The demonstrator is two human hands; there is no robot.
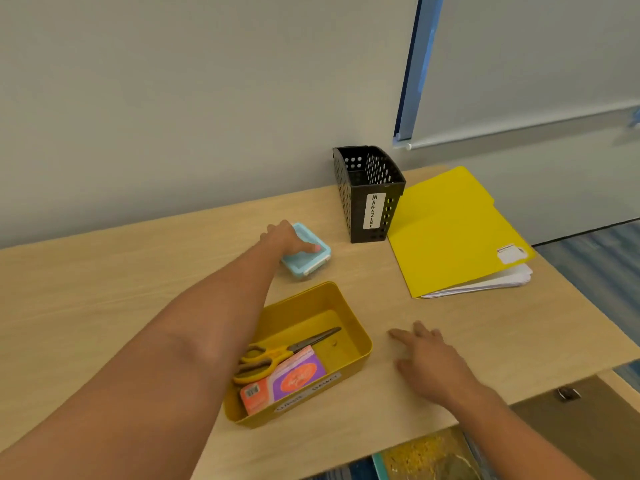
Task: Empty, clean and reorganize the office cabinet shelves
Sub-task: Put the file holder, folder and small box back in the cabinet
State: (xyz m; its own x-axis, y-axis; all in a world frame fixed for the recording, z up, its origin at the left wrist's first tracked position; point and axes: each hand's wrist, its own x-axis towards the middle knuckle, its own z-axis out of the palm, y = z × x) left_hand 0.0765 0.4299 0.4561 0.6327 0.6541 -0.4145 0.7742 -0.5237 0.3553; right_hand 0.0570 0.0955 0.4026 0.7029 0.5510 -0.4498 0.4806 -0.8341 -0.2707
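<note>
Blue box: the small lidded blue box [306,256] sits on the desk [104,289], between the yellow bin [346,306] and the black holder [367,195], apart from both.
Left hand: the left hand [285,239] lies over the box's lid, fingers draped across the top and down its far side, thumb along the near edge. Whether it is gripping or only resting cannot be told.
Right hand: the right hand [427,358] lies flat on the desk right of the bin, fingers spread, holding nothing.
Step in hand: probably placing or taking up the box among the cleared items.
How to do it well: the person should pinch the box by its two long sides rather than the lid, since the white clips may pop; lift straight before moving, so it misses the bin's rim.
Bin: holds scissors [277,351] and a purple-and-orange packet [287,379]; its far half is free, so the box would likely fit there.
Folder: the yellow folder [450,230] lies right of the holder, over loose papers.
</note>
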